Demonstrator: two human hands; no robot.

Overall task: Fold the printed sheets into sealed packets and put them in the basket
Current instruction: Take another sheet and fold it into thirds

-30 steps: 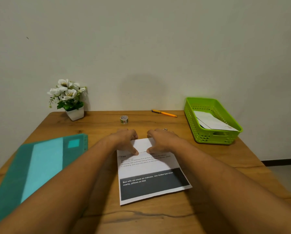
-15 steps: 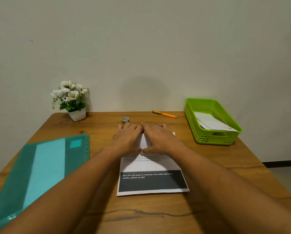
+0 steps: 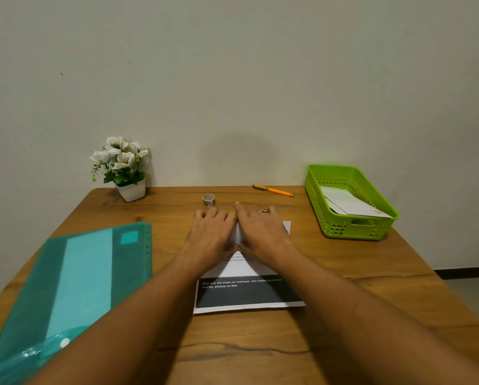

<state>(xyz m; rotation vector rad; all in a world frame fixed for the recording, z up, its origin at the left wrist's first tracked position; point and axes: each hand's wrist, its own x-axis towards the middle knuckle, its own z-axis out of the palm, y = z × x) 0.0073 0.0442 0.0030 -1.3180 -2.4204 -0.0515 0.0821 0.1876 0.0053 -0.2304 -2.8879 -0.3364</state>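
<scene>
A printed sheet (image 3: 246, 294) with a dark band near its front edge lies in the middle of the wooden table. Its far part is folded over, with a white corner showing at the right. My left hand (image 3: 210, 237) and my right hand (image 3: 262, 232) lie flat side by side on that fold, pressing it down, fingers pointing away from me. The right hand wears a ring. At the right back stands the green basket (image 3: 327, 215), with a folded white packet (image 3: 349, 204) inside it.
A small tape roll (image 3: 208, 199) sits just beyond my fingertips. An orange pen (image 3: 273, 190) lies near the wall. A white flower pot (image 3: 131, 190) stands back left. A teal plastic folder (image 3: 74, 282) covers the left side of the table (image 3: 260, 354).
Both hands slid forward along the sheet and came together at its far edge. The sheet turned from skewed to roughly square with the table.
</scene>
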